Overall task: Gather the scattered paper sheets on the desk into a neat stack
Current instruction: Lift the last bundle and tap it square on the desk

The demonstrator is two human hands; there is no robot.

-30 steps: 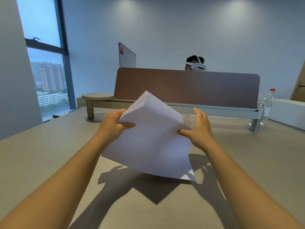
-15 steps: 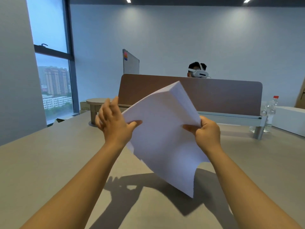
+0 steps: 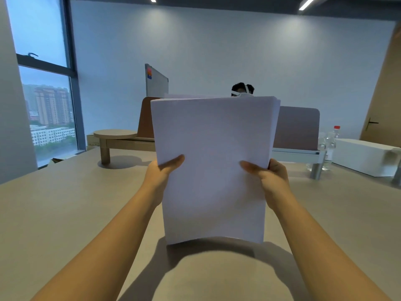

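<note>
A: Where is the thick white stack of paper sheets [image 3: 213, 170] now?

B: Upright between both hands over the middle of the plain beige table [image 3: 65, 213], long axis vertical, lower edge at or just above the tabletop; contact can't be told.

A: And each grip?

B: The left hand [image 3: 161, 172] grasps the left edge, thumb across the front; the right hand [image 3: 271, 177] grasps the right edge likewise. Both sit about equally near, at mid-height.

A: What does the coming move turn on?

B: Probably the bottom edge meeting the table squarely below the hands, since some top edges are uneven.

A: Counts?

B: One stack, two hands, no loose sheets visible; two clear plastic bottles [image 3: 331, 146] near the far right edge.
</note>
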